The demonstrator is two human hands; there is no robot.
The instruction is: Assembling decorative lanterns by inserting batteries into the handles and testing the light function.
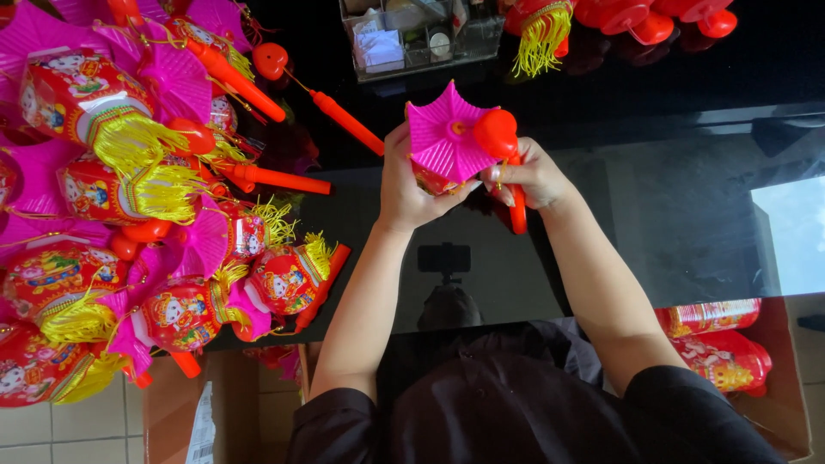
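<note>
Both my hands hold one toy lantern above a glossy black table (670, 206). The lantern's pink fan-shaped top (440, 136) faces up at me. My left hand (402, 185) wraps the lantern's left side, its red patterned body mostly hidden under my fingers. My right hand (528, 176) grips the red handle (514, 193), whose round red knob (496, 133) sits beside the pink top.
Several finished lanterns with pink tops and yellow tassels (129, 198) are heaped at the left. Loose red sticks (344, 122) lie near them. A clear box (417, 34) stands at the back. A cardboard box (773, 378) with flat red lanterns sits lower right.
</note>
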